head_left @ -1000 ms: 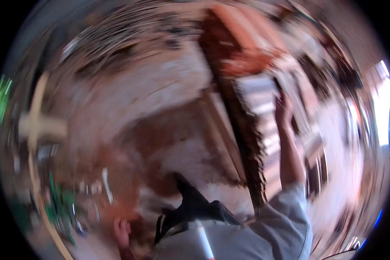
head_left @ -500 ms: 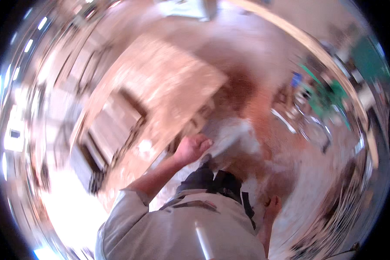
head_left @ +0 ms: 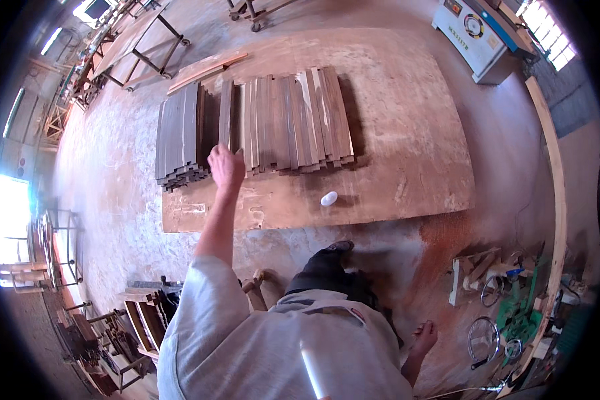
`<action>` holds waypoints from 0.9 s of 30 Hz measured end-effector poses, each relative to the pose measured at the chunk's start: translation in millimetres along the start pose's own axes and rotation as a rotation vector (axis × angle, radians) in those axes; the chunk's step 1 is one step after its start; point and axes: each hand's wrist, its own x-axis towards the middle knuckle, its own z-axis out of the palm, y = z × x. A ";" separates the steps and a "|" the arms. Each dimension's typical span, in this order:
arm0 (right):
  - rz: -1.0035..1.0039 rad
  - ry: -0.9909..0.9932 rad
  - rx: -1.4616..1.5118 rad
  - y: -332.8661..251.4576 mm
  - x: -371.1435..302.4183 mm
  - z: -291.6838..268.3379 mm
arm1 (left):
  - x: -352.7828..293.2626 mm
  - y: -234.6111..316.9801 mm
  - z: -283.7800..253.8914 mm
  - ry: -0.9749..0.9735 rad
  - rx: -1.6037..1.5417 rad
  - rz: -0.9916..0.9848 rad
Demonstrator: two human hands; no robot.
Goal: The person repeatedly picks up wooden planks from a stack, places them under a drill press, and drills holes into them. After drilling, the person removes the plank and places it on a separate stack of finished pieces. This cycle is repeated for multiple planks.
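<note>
My left hand [head_left: 227,167] is reached out over the board-topped table, its fingers closed on the near end of a narrow wooden strip [head_left: 225,115]. That strip lies between a dark grey-brown stack of strips [head_left: 179,133] on the left and a wider stack of brown and pale strips [head_left: 293,120] on the right. Low beside my body, my right hand [head_left: 423,338] hangs with its fingers curled in; nothing shows in it. A small white object [head_left: 329,199] rests on the table [head_left: 407,133] near its front edge.
Thin reddish strips [head_left: 207,72] lie at the table's far left. A white and blue machine [head_left: 477,40] stands at the far right. Green machinery with handwheels [head_left: 520,320] is at the near right, past a long pale beam [head_left: 555,187]. Wood-laden racks [head_left: 143,317] stand at the near left.
The view has swung from a blurred, tilted angle to face the table. My left hand, earlier a fist close to my body, now reaches out to a strip. My right hand still hangs low.
</note>
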 end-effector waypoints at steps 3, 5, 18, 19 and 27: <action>-0.078 -0.029 -0.128 -5.3 1.0 18.0 | 13.9 -36.6 18.0 -0.235 0.086 -0.151; -0.054 -0.054 -0.115 -8.1 0.4 20.8 | 11.9 -42.7 30.0 -0.285 0.052 -0.157; 0.082 -0.046 -0.128 10.7 1.1 7.5 | -6.3 -18.3 51.2 -0.068 0.372 0.178; 0.059 -0.048 -0.147 10.9 -0.5 10.7 | -7.5 -14.1 49.3 -0.135 0.362 0.211; 0.127 -0.039 -0.152 9.8 -12.8 3.7 | 21.5 -5.9 48.5 -0.456 0.188 -0.132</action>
